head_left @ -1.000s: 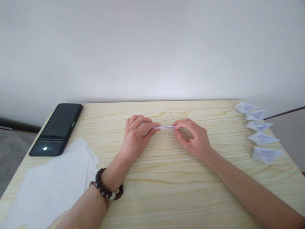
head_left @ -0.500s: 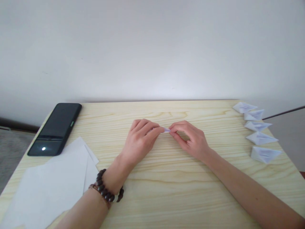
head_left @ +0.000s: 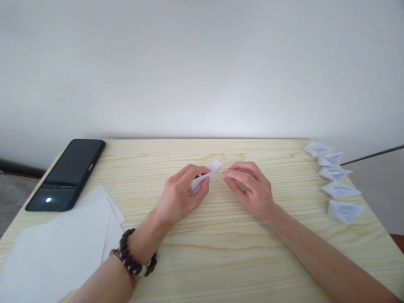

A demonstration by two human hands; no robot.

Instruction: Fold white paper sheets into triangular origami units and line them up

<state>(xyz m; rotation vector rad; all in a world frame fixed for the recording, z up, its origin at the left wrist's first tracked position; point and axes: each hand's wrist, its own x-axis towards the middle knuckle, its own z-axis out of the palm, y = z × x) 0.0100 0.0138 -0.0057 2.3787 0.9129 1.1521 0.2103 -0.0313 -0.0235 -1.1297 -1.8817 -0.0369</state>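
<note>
Between the thumb and fingers of my left hand point(head_left: 181, 189) is a small piece of folded white paper point(head_left: 205, 176). Its free end points up and to the right, and part of it is hidden behind my fingers. My right hand point(head_left: 251, 185) hovers just to the right of the paper, apart from it. Its thumb and index fingertip stand slightly apart with nothing visible between them. A dark beaded bracelet point(head_left: 129, 256) circles my left wrist.
Several folded paper boats point(head_left: 341, 189) stand in a column along the right edge of the wooden table point(head_left: 221, 252). At the left lie loose white paper sheets point(head_left: 59, 252), with a black phone point(head_left: 67, 174) behind them. A pale wall point(head_left: 202, 71) rises behind the table.
My right fingertips have let go of the paper's end. In my left hand the folded paper has turned so more of it shows. The view has shifted slightly.
</note>
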